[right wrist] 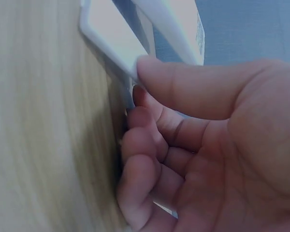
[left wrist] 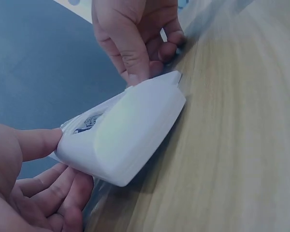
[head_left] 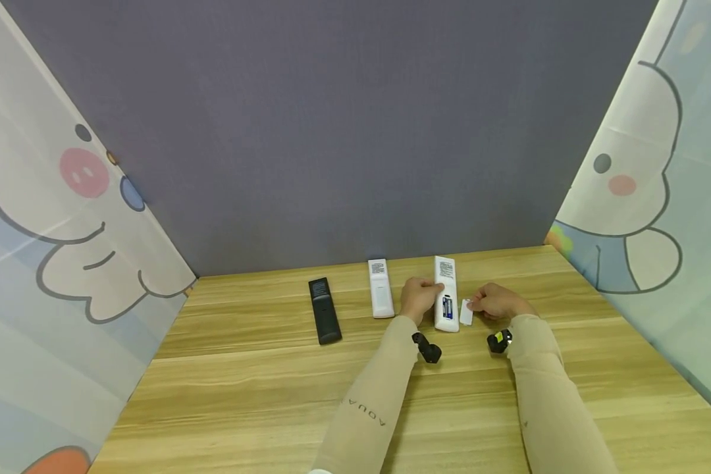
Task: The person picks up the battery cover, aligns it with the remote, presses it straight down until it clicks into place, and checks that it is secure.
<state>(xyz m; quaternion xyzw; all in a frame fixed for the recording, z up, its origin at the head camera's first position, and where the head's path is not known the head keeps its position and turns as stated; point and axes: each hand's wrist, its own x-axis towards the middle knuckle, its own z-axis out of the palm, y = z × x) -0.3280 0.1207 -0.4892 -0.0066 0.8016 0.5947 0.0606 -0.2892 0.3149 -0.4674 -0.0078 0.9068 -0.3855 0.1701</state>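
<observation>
A white remote control (head_left: pixel 447 286) lies back-side up, its battery compartment uncovered and dark blue batteries (head_left: pixel 447 307) inside. My left hand (head_left: pixel 419 299) grips its left edge; in the left wrist view the thumb presses on top and the curled fingers sit at the side. Just right of the remote, my right hand (head_left: pixel 498 301) pinches a small white battery cover (head_left: pixel 466 313) by its edge. Seen from the right wrist, the cover (right wrist: pixel 108 36) is tilted beside the remote (right wrist: pixel 176 24), thumb on top and fingers curled below.
Another white remote (head_left: pixel 382 289) lies left of my left hand, with a black remote (head_left: pixel 324 309) farther left, both back-side up. A dark grey panel (head_left: pixel 355 145) rises behind the wooden table (head_left: pixel 243 395). Cartoon-printed sheets (head_left: pixel 640 164) stand at both sides.
</observation>
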